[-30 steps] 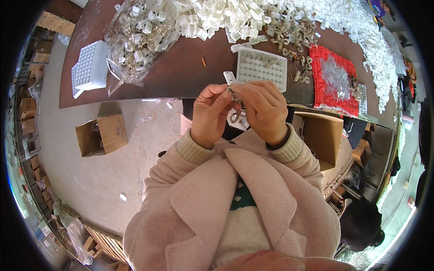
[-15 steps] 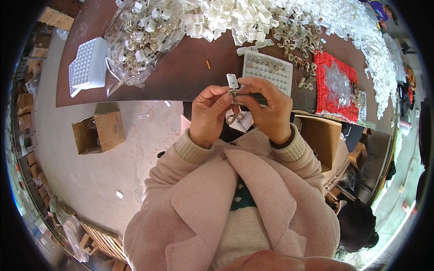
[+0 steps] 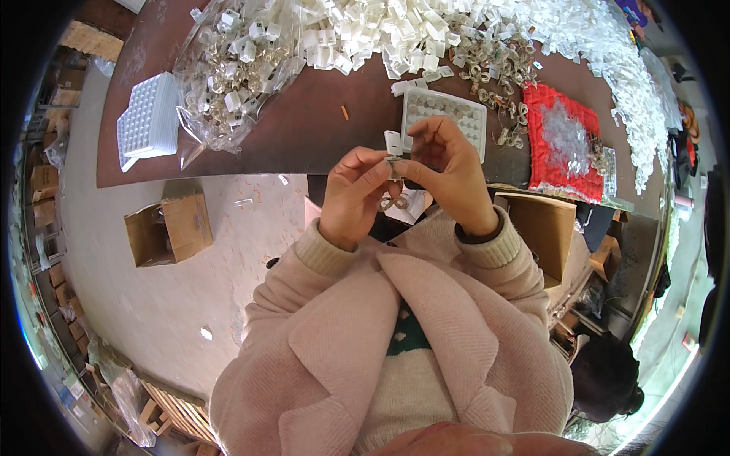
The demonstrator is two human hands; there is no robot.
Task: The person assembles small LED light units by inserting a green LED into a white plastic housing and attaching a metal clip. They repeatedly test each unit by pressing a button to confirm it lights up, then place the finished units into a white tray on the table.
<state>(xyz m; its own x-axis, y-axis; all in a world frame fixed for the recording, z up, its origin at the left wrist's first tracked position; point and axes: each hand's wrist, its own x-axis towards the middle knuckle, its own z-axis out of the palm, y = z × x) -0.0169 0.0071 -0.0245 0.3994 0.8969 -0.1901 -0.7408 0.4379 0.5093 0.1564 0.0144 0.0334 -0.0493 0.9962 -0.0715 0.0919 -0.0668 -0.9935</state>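
Over the near edge of the table, my left hand pinches a small white plastic casing, which stands upright above the fingertips. A coiled clear wire hangs from it below the fingers. My right hand meets it from the other side, its thumb pressed on the piece and its index finger raised away. Just beyond the right hand sits a white tray with round, coin-like pieces in its pockets. The fingers partly hide the casing's lower end.
White casings are heaped at the back, beside a clear bag of wired pieces. Coiled wires and a red cloth with small clear parts lie right. Stacked white trays stand left; open cardboard boxes are below.
My right index finger has lifted off the piece, while the thumb stays on it. The left hand keeps its pinch. The view has shifted slightly.
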